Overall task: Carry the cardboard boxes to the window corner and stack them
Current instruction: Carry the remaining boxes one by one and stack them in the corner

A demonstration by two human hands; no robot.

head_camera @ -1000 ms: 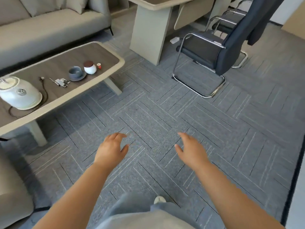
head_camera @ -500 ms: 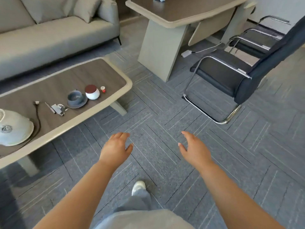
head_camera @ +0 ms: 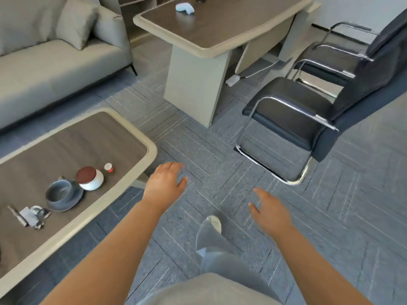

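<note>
Left hand (head_camera: 164,184) and right hand (head_camera: 272,213) reach forward; fingers spread, empty.

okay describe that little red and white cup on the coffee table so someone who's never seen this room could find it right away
Start at the low coffee table in front of the grey sofa, at the person's left. Near its right end sits a row of crockery: a grey cup on a saucer, then a white jar with a brown lid. The little cup stands just right of that jar, the smallest piece and the only red one.
</note>
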